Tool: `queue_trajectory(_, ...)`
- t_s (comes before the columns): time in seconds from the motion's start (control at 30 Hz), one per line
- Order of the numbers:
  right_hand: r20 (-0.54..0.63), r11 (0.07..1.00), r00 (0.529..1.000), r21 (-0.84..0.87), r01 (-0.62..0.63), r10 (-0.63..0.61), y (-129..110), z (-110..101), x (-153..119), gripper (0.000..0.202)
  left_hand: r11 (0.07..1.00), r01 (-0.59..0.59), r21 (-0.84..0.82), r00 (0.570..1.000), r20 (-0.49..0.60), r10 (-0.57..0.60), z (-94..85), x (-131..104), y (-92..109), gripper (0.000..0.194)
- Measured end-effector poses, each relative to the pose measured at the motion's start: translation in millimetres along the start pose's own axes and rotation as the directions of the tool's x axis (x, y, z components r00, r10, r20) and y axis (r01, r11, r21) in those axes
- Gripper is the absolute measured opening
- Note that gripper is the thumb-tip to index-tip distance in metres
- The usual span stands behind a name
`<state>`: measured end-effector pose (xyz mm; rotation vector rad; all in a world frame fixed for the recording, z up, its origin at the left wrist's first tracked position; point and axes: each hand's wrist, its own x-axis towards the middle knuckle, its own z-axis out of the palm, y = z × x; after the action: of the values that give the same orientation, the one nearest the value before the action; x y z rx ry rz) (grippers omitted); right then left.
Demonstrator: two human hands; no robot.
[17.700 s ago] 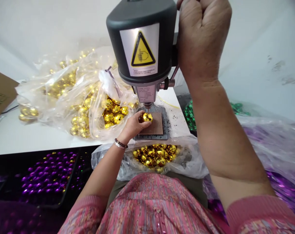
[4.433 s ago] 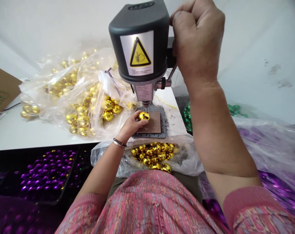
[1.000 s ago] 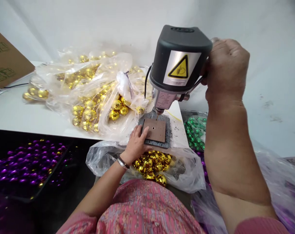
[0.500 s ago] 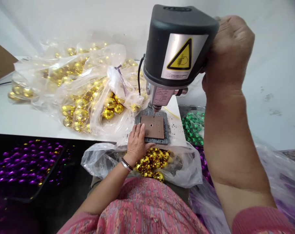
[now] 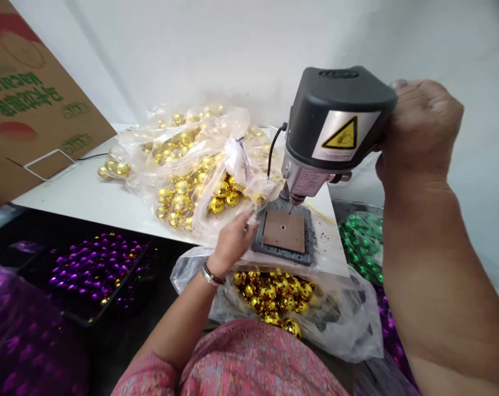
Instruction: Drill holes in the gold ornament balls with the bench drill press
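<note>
A small bench drill press (image 5: 344, 121) with a dark housing and a yellow warning label stands on the white table. Under its bit, a square brown board (image 5: 283, 231) with a hole lies on the grey base (image 5: 280, 254). My right hand (image 5: 426, 124) is closed at the right side of the housing, on a grip mostly hidden by the hand. My left hand (image 5: 235, 239), slightly blurred, hovers at the base's left edge, fingers loosely bent and seemingly holding nothing. In front of the table, an open plastic bag (image 5: 340, 330) holds gold faceted balls (image 5: 274, 294).
Clear bags of gold balls (image 5: 181, 203) cover the white table (image 5: 88, 190) left of the drill. A cardboard box (image 5: 39, 110) stands far left. Purple balls (image 5: 96, 264) fill a black tray below; green balls (image 5: 361, 236) sit right. A black cable (image 5: 271, 151) runs behind the drill.
My left hand has come off the brown board and moved to its left. My right hand stays at the drill. The view has swung left, bringing more of the cardboard box into sight.
</note>
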<state>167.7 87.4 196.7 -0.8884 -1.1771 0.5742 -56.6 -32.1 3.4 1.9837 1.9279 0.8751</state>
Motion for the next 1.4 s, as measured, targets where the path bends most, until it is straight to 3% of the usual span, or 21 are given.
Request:
queue_trajectory(0.1, -0.01, 1.0, 1.0, -0.03, 0.003, -0.003, 0.0, -0.7, -1.9, 0.026, 0.976, 0.188, 0.11, 0.965, -0.208, -0.162, -33.6, 38.8, -22.2, 0.041)
queue_trajectory(0.2, -0.026, 0.998, 1.0, -0.07, 0.005, -0.007, 2.0, -2.6, -2.7, 0.019, 0.926, 0.309, 0.216, 0.945, -0.175, -0.275, -50.8, 68.7, -36.4, 0.045)
queue_trajectory(0.37, -0.003, 0.99, 0.999, -0.139, 0.032, -0.033, 4.9, -4.9, -2.6, 0.023, 0.913, 0.243, 0.328, 0.97, -0.07, -0.234, -45.9, 79.7, -47.5, 0.065)
queue_trajectory(0.5, 0.013, 0.983, 0.999, -0.179, 0.049, -0.048, 7.5, -4.9, -1.5, 0.026, 0.891, 0.21, 0.401, 0.978, -0.078, -0.196, -33.5, 78.4, -56.3, 0.062)
queue_trajectory(0.63, -0.01, 0.977, 1.0, -0.213, 0.0, -0.002, 10.1, -6.8, -1.7, 0.025, 0.948, 0.196, 0.251, 0.975, -0.155, -0.161, -31.9, 72.2, -58.8, 0.059)
queue_trajectory(0.73, -0.02, 0.969, 0.999, -0.244, -0.034, 0.03, 9.9, -9.8, -4.9, 0.03, 0.987, 0.092, -0.131, 0.959, -0.256, -0.123, -37.4, 49.1, -51.9, 0.062)
queue_trajectory(0.8, 0.0, 0.971, 1.0, -0.239, -0.027, 0.028, 8.2, -11.7, -7.8, 0.035, 0.868, 0.09, -0.488, 0.945, -0.233, -0.228, -38.5, 22.6, -43.9, 0.061)
queue_trajectory(0.83, 0.004, 0.969, 1.0, -0.244, -0.029, 0.031, 7.1, -12.5, -9.1, 0.036, 0.728, 0.12, -0.675, 0.948, -0.14, -0.286, -37.1, 7.7, -39.4, 0.06)
queue_trajectory(0.9, 0.007, 0.967, 0.999, -0.253, -0.034, 0.036, 4.5, -13.6, -10.6, 0.037, 0.325, 0.206, -0.923, 0.951, 0.11, -0.29, -29.9, -20.8, -30.4, 0.065)
queue_trajectory(0.93, 0.009, 0.966, 0.999, -0.257, -0.038, 0.041, 3.4, -14.0, -10.7, 0.038, 0.172, 0.261, -0.95, 0.943, 0.213, -0.254, -24.6, -32.7, -26.4, 0.069)
queue_trajectory(1.0, 0.013, 0.963, 0.998, -0.263, -0.05, 0.055, 1.9, -14.5, -9.9, 0.038, -0.023, 0.376, -0.926, 0.918, 0.376, -0.129, -12.4, -49.8, -19.9, 0.075)
queue_trajectory(1.13, 0.034, 0.958, 0.996, -0.277, -0.071, 0.083, 2.2, -15.1, -6.4, 0.035, -0.357, 0.452, -0.818, 0.886, 0.456, 0.077, 9.9, -62.0, -11.7, 0.062)
queue_trajectory(1.2, 0.043, 0.957, 0.996, -0.283, -0.062, 0.077, 3.5, -15.4, -4.6, 0.033, -0.464, 0.488, -0.739, 0.857, 0.506, 0.095, 18.0, -63.4, -8.0, 0.057)
queue_trajectory(1.27, 0.051, 0.956, 0.998, -0.293, -0.031, 0.048, 5.1, -15.6, -3.2, 0.03, -0.515, 0.498, -0.697, 0.838, 0.539, 0.081, 23.8, -63.5, -4.1, 0.056)
queue_trajectory(1.33, 0.063, 0.954, 0.998, -0.3, 0.017, 0.001, 6.9, -15.5, -2.0, 0.026, -0.513, 0.465, -0.722, 0.852, 0.522, 0.038, 27.2, -61.8, -0.2, 0.06)
queue_trajectory(1.4, 0.073, 0.951, 0.996, -0.298, 0.077, -0.057, 8.4, -15.0, -1.0, 0.024, -0.449, 0.435, -0.78, 0.872, 0.489, -0.005, 28.2, -57.1, 3.6, 0.062)
